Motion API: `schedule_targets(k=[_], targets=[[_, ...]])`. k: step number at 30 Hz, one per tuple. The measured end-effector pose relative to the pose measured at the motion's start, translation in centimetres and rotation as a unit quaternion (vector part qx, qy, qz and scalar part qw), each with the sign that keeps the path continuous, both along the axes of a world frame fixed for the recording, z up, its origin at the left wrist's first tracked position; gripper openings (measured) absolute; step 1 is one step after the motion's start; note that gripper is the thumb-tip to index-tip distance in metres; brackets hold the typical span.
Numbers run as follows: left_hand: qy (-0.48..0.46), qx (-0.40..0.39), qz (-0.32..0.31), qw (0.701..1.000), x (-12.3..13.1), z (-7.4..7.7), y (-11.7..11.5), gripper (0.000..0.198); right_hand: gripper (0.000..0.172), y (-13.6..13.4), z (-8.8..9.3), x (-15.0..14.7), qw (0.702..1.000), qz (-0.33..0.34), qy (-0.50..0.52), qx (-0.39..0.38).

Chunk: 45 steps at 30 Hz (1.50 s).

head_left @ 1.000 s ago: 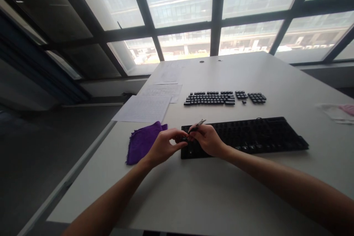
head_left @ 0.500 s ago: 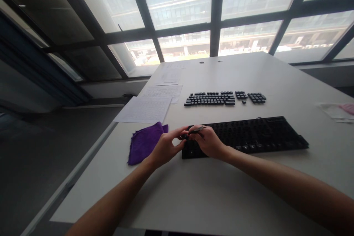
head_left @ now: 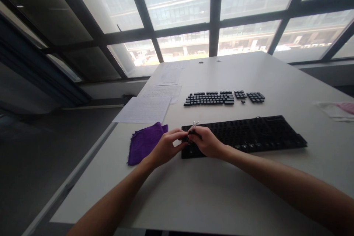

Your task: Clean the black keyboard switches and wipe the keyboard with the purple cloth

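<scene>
Above the left end of a black keyboard (head_left: 257, 132), whose key area is mostly stripped of keycaps, my two hands meet. My left hand (head_left: 168, 143) pinches a small black keycap (head_left: 185, 139) between thumb and fingertips; my fingers partly cover it. My right hand (head_left: 206, 142) is closed on a wire keycap puller (head_left: 194, 125), its thin metal wires sticking up past the index finger. The fingertips of both hands almost touch. Behind the keyboard, removed keycaps (head_left: 208, 99) lie in rows in keyboard layout.
A folded purple cloth (head_left: 145, 143) lies left of the keyboard. Printed sheets (head_left: 143, 108) run along the table's left edge. More keycaps (head_left: 255, 97) sit in blocks at the right of the rows. A white and pink cloth (head_left: 336, 110) is at the far right.
My right hand has turned the keycap puller, so its wires now point upward instead of lying sideways. Both hands stay at the keyboard's left end.
</scene>
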<state>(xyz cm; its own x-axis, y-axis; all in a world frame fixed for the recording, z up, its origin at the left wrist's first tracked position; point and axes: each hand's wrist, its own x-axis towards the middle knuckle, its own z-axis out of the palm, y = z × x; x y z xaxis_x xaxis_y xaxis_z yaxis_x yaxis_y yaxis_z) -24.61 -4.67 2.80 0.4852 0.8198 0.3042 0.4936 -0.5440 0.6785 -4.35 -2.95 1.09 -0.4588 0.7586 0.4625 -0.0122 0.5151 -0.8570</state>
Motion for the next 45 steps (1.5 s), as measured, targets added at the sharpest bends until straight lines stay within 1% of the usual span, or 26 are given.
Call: schedule_targets(k=[2,5,7,10,12,15,19,21,23,27,33,39,42,45], targets=[[-0.042,-0.057,0.006,0.997,-0.4,0.0,0.4,0.018,0.015,0.0,-0.2,0.0,1.000,-0.008,-0.005,-0.027],[-0.115,-0.167,0.018,0.979,-1.2,-0.1,1.1,0.024,0.016,0.0,-0.6,0.1,0.998,-0.014,0.017,-0.063],[-0.130,-0.193,0.053,0.971,-1.7,-0.2,1.6,0.027,0.016,0.2,-0.9,0.0,0.996,-0.019,0.038,-0.083],[-0.114,-0.153,0.138,0.972,-2.2,-0.3,3.0,0.027,0.016,0.3,-1.1,0.0,0.993,-0.021,0.052,-0.103],[-0.094,-0.108,0.175,0.974,-2.2,-0.4,4.6,0.027,0.016,0.4,-1.0,0.0,0.993,-0.016,0.052,-0.107],[-0.051,-0.048,0.199,0.977,-1.8,-0.7,8.1,0.022,0.015,0.4,-1.0,-0.1,0.993,-0.008,0.051,-0.104],[-0.006,-0.032,0.249,0.968,-0.5,-2.1,12.8,0.018,0.015,0.4,-1.1,-0.1,0.994,-0.016,0.050,-0.095],[-0.001,-0.028,0.264,0.964,0.2,-3.0,14.3,0.018,0.015,0.5,-1.1,-0.1,0.995,-0.019,0.047,-0.090],[-0.002,-0.024,0.272,0.962,0.6,-3.8,15.2,0.020,0.015,0.5,-1.0,-0.1,0.995,-0.016,0.044,-0.086],[-0.009,-0.013,0.279,0.960,1.0,-4.6,16.1,0.028,0.016,0.5,-0.6,0.1,0.995,-0.005,0.044,-0.084],[-0.008,0.000,0.285,0.958,1.4,-4.5,16.3,0.025,0.017,0.4,-0.4,0.1,0.995,0.007,0.052,-0.090],[-0.008,0.004,0.299,0.954,1.4,-4.6,16.2,0.030,0.018,0.6,-0.7,0.1,0.993,-0.002,0.054,-0.102],[-0.008,0.004,0.302,0.953,1.3,-4.1,15.9,0.032,0.015,0.9,-1.0,-0.1,0.990,-0.019,0.070,-0.119],[-0.007,0.007,0.291,0.957,1.4,-2.9,14.3,0.030,0.006,1.0,-1.1,-0.3,0.986,-0.025,0.097,-0.137]])
